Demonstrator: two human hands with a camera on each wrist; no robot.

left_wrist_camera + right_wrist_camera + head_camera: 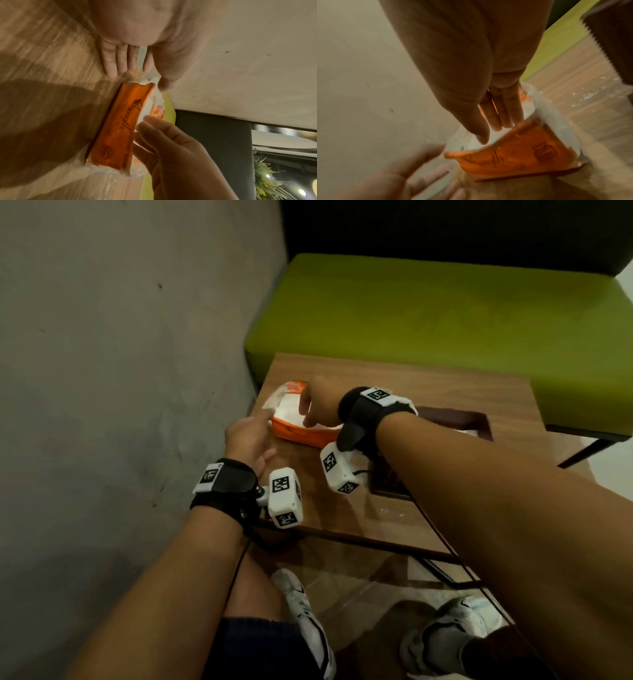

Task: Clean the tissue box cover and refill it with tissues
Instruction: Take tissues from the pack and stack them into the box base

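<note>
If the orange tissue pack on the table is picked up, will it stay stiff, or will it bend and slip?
The orange tissue pack probably bends: its torn-open plastic wrap looks thin and wrinkled. The glossy film may be somewhat slippery. It lies flat on the wooden table, so rolling or tipping seems unlikely. The right hand reaches into its open top.

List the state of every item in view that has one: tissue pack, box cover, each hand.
Orange tissue pack: lying on the wooden table, wrapper torn open, white tissues exposed.
Tissue box cover: on the table, opening up, mostly hidden behind the right arm.
Left hand: open, beside the pack.
Right hand: open, fingers reaching into the pack.
</note>
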